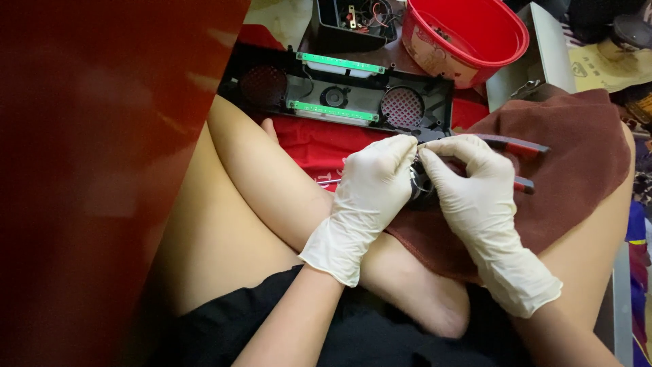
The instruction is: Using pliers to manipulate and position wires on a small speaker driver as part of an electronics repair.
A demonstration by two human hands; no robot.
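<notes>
Both hands wear pale latex gloves and meet over a small dark part (422,185) held above a brown cloth (570,170) draped across the person's right knee. The left hand (370,194) curls around the part from its side, fingers closed against it, with the thumb and forefinger tips pressed near the top. The right hand (475,197) closes on it from the other side, its forefinger and thumb pinched together right against the left fingertips. The part itself is mostly hidden between the gloves; it looks round and black, possibly a small speaker or motor, but the view is too blocked to be sure. A pair of pliers with red and black handles (519,163) lies on the cloth just behind the right hand, its handles pointing outward to the right. A thin metal rod (329,181) pokes out from under the left hand, over a red cloth (312,143). Beyond the hands lies an opened black plastic housing (339,95) with two green circuit strips and round grilles. A red plastic bowl (468,34) sits behind it, near a black open box (350,24) with wires inside.
</notes>
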